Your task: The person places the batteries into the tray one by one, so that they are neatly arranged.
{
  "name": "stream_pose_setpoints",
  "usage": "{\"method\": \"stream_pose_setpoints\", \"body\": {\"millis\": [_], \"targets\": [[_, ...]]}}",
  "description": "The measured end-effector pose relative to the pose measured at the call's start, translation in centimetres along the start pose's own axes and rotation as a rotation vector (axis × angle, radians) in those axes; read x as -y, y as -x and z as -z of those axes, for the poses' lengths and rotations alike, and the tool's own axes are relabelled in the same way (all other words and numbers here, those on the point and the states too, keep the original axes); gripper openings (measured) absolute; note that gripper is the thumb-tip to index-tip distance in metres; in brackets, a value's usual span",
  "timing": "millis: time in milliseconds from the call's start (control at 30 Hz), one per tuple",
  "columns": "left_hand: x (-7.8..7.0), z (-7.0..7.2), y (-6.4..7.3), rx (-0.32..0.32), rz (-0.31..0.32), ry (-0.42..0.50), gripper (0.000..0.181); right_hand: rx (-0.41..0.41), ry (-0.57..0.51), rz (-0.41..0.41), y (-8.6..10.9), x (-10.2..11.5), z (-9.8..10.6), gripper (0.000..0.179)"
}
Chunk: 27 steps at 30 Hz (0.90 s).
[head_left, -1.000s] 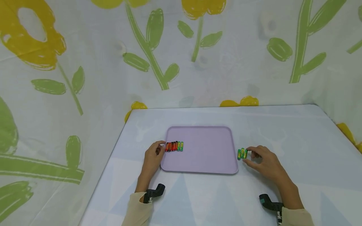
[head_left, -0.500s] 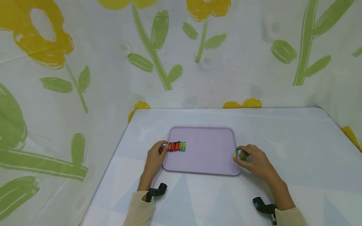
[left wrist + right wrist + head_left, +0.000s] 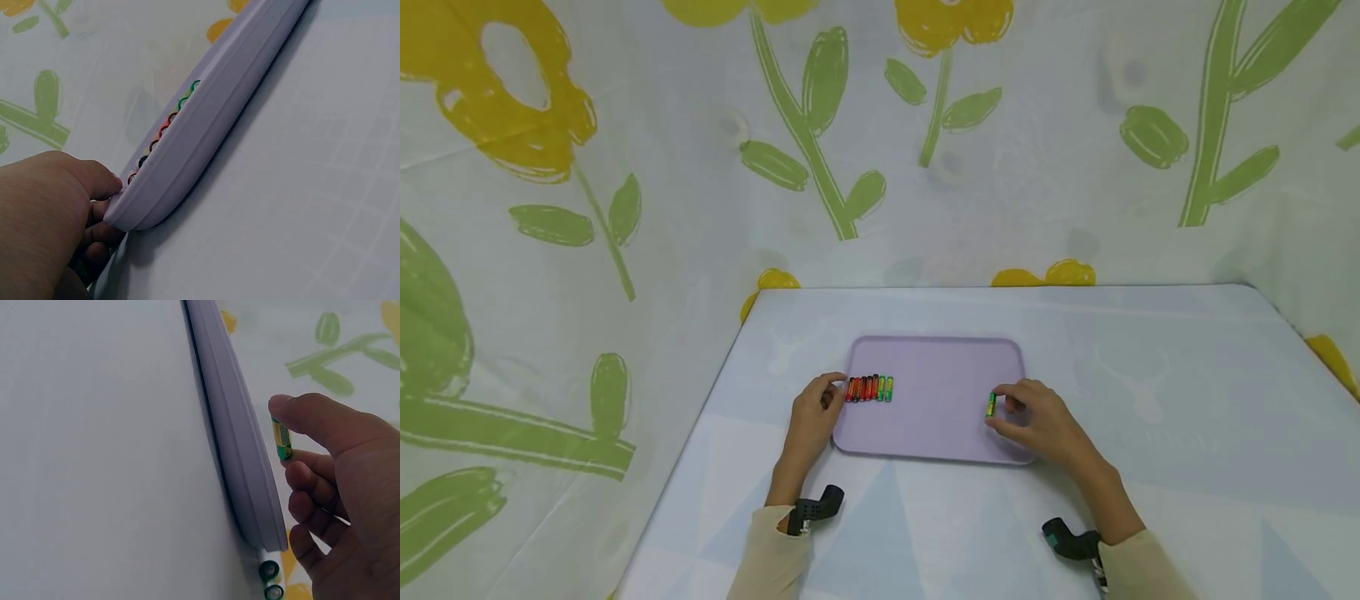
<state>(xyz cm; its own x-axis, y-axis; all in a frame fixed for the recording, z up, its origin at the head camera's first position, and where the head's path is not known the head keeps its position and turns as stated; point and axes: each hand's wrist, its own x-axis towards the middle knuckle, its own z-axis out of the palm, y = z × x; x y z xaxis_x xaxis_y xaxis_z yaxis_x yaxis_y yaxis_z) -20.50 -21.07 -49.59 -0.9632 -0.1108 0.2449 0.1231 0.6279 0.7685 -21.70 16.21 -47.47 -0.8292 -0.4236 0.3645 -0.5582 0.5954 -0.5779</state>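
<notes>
A lilac tray [image 3: 936, 354] lies on the table. My left hand [image 3: 810, 415] holds its left edge, the thumb [image 3: 103, 180] on the rim and fingers curled below it in the left wrist view. Along the tray's left side several red-and-black batteries [image 3: 861, 389] and two green batteries [image 3: 885, 389] stand in a row, lying side by side. Over the tray's right part my right hand [image 3: 1041, 422] pinches a green-and-yellow battery [image 3: 282, 440] by its ends, between thumb and forefinger. Its other fingers are curled and hold nothing.
Two more green batteries [image 3: 270, 580] lie on the table by the tray's right side; my right hand hides them in the head view. The pale table [image 3: 1150, 375] meets a flower-print cloth [image 3: 700, 167] behind and at the sides.
My right hand has picked up one green battery from beside the tray and carried it left over the rim. My left hand stays at the tray's edge. The head view has shifted slightly.
</notes>
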Motion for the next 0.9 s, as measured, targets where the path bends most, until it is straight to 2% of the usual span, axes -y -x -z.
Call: {"method": "stream_pose_setpoints", "body": {"millis": [267, 900], "targets": [[-0.4, 0.2, 0.0, 0.000, -0.003, -0.001, 0.023, -0.001, -0.016, 0.015, -0.6, 0.2, -0.9, 0.034], [-0.6, 0.4, 0.2, 0.004, 0.002, 0.000, 0.021, 0.066, -0.054, 0.029, -3.2, 1.5, -4.1, 0.034]]}}
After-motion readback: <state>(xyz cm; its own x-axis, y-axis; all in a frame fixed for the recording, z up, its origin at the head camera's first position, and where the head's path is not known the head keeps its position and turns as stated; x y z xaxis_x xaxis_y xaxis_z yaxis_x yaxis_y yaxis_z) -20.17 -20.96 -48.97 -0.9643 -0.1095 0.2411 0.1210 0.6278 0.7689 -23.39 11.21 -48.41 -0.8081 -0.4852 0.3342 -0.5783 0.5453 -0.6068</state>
